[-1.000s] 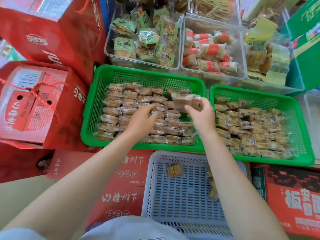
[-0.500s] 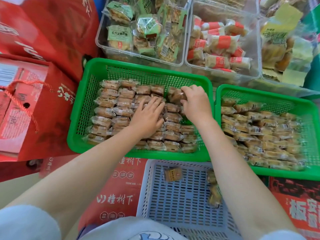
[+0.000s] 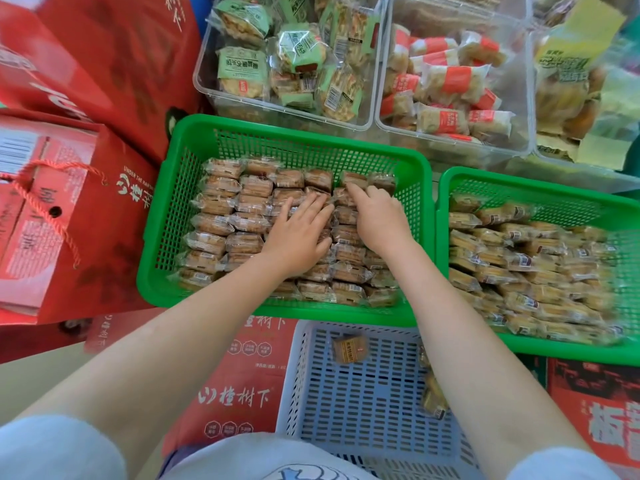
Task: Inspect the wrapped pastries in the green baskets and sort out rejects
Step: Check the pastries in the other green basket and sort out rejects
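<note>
Two green baskets stand side by side. The left green basket (image 3: 294, 133) holds rows of clear-wrapped brown pastries (image 3: 221, 202). The right green basket (image 3: 519, 183) holds a looser pile of wrapped pastries (image 3: 519, 258). Both my hands are inside the left basket. My left hand (image 3: 298, 233) lies flat on the middle rows with its fingers straight. My right hand (image 3: 377, 216) is beside it, and its bent fingertips touch a pastry (image 3: 353, 178) in the back row. A blue-grey basket (image 3: 346, 410) below holds one pastry (image 3: 349, 348) and a few more (image 3: 433, 400) partly hidden by my right forearm.
Clear bins stand behind the baskets, with green-labelled snacks (image 3: 277, 64), red-labelled snacks (image 3: 450, 84) and yellow-labelled ones (image 3: 571, 81). Red gift boxes (image 3: 69, 220) crowd the left side. More red cartons (image 3: 242, 393) lie under the baskets.
My right hand held a pastry up above the left basket, then lowered it into the back row. My left hand slid forward and flattened on the rows.
</note>
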The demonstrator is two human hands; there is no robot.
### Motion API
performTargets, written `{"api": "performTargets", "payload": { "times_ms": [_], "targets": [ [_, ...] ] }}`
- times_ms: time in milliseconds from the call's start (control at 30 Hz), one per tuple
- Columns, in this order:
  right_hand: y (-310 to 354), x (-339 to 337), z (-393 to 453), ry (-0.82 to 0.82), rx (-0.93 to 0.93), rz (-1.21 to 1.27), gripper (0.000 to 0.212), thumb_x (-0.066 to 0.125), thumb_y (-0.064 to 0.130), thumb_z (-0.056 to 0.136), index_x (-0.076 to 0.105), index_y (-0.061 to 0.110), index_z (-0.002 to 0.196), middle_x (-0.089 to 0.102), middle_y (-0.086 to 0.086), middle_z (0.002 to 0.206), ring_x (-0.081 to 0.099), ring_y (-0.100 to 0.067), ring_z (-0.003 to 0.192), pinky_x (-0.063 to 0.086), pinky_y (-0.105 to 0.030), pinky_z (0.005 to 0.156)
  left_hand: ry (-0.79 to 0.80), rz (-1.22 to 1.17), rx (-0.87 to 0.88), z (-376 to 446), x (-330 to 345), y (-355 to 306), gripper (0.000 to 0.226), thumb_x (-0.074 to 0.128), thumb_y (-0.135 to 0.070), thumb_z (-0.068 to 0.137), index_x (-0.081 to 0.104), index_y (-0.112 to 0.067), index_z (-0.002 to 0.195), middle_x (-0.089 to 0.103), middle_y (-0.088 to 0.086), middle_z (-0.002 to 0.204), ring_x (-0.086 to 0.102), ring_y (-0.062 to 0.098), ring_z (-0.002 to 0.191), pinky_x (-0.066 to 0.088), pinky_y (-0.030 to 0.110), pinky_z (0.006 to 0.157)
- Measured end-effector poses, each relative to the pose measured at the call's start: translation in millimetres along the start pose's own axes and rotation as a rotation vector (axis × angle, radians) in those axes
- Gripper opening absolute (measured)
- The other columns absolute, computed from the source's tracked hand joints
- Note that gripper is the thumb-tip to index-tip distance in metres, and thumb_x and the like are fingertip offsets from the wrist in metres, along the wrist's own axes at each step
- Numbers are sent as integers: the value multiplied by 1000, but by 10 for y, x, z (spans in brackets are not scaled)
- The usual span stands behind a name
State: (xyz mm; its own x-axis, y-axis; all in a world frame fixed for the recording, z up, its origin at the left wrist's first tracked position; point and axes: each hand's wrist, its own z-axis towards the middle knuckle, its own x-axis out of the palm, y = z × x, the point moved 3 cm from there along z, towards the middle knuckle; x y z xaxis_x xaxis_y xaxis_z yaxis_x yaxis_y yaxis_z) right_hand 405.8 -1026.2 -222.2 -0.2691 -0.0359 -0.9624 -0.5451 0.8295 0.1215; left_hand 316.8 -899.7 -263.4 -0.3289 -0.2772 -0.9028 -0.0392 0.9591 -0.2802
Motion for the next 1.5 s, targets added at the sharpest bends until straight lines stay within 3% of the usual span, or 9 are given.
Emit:
{"api": "performTargets", "payload": {
  "times_ms": [200, 333, 833, 967, 1033, 1133, 1267, 1400, 1500],
  "targets": [
    [-22, 40, -97, -126, 31, 105, 16, 57, 9, 95, 59, 6, 110, 56, -13, 104, 56, -34, 97, 46, -40, 74, 3, -2, 9, -3, 17, 7, 66, 29, -46, 107, 3, -21, 161, -6, 0, 169, -10, 15, 154, -11, 46, 122],
    [13, 102, -96, -113, 107, 134, 18, 55, -2, 92, 59, 6, 108, 50, -14, 106, 52, -33, 95, 42, -37, 66, 6, -8, 6, 0, 30, 18, 66, 29, -47, 106, 3, -21, 161, -6, 0, 169, -11, 15, 154, -12, 45, 122],
    [-120, -329, -472, -110, 267, 634, 6, 44, 14, 104, 50, 13, 103, 50, -5, 107, 50, -23, 94, 34, -30, 79, 91, -40, -8, -49, -153, -17, 68, 35, -46, 106, 2, -21, 161, -7, 1, 169, -12, 18, 154, -8, 45, 123],
    [-133, -681, -939, -283, 309, 852, 7, 46, 17, 104, 49, 19, 98, 58, 1, 95, 58, -15, 84, 48, -34, 72, 29, -386, -101, -356, -438, -182, 60, 47, -37, 105, 25, -21, 158, 15, 1, 167, 9, 20, 154, 9, 42, 123],
    [-77, -819, -1233, -352, 389, 1099, 12, 46, 14, 105, 49, 21, 96, 62, -3, 100, 65, -18, 92, 58, -40, 81, 26, -896, -238, -636, -642, -321, 45, 48, -39, 104, 45, -28, 147, 44, -6, 152, 44, 16, 138, 41, 35, 107],
    [137, -866, -1648, -328, 469, 1605, 13, 39, 4, 106, 46, 11, 97, 67, -11, 101, 70, -21, 86, 60, -35, 76, -13, -1578, -249, -1069, -871, -543, 21, 50, -37, 103, 63, -37, 120, 65, -10, 124, 62, 13, 115, 55, 30, 84],
    [462, -779, -2082, -252, 522, 1784, 10, 39, 6, 106, 45, 9, 99, 68, -21, 106, 70, -28, 85, 59, -36, 74, -107, -1748, -124, -1554, -1008, -653, 24, 62, -32, 97, 71, -30, 119, 64, 21, 122, 63, 33, 114, 58, 48, 87],
    [678, -736, -2397, -186, 444, 1816, 22, 46, 27, 103, 55, 7, 105, 71, -17, 104, 68, -33, 97, 55, -51, 86, -95, -1774, -94, -1900, -1070, -707, 26, 68, -32, 86, 74, -24, 109, 73, 1, 100, 69, 16, 93, 60, 36, 67],
    [761, -794, -2541, -180, 301, 1885, 32, 54, 32, 94, 55, 11, 117, 68, -16, 115, 65, -30, 106, 48, -56, 98, 24, -1879, -30, -2103, -1091, -739, 28, 60, -31, 86, 75, -22, 108, 74, 4, 99, 69, 16, 81, 57, 26, 55]
  ]
}}
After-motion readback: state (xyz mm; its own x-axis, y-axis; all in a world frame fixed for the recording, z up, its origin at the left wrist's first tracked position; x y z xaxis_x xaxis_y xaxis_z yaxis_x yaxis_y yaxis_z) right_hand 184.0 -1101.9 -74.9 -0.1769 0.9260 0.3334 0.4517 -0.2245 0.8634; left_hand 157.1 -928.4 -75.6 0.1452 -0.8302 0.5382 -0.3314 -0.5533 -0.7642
